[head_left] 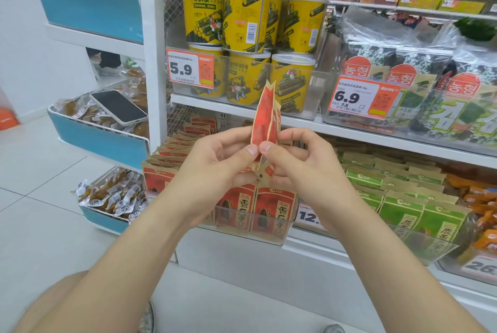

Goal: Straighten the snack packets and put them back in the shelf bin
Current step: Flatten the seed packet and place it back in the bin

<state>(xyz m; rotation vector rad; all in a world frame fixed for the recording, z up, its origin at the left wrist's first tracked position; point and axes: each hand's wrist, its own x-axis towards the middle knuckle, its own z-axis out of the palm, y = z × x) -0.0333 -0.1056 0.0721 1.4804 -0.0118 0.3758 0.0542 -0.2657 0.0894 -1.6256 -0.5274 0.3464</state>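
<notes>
A white metal store shelf (295, 120) stands over a pale tiled floor (40, 171), with yellow cylindrical snack tubs (207, 9) above and green paper packets (403, 209) below. A small stack of red-and-brown paper snack packets (265, 117) is held upright, edge-on, above the clear plastic shelf bin (289, 227) of matching packets. The left hand (215, 155) and right hand (304, 160) each have their grip clamped on the stack's lower part, thumbs side by side
</notes>
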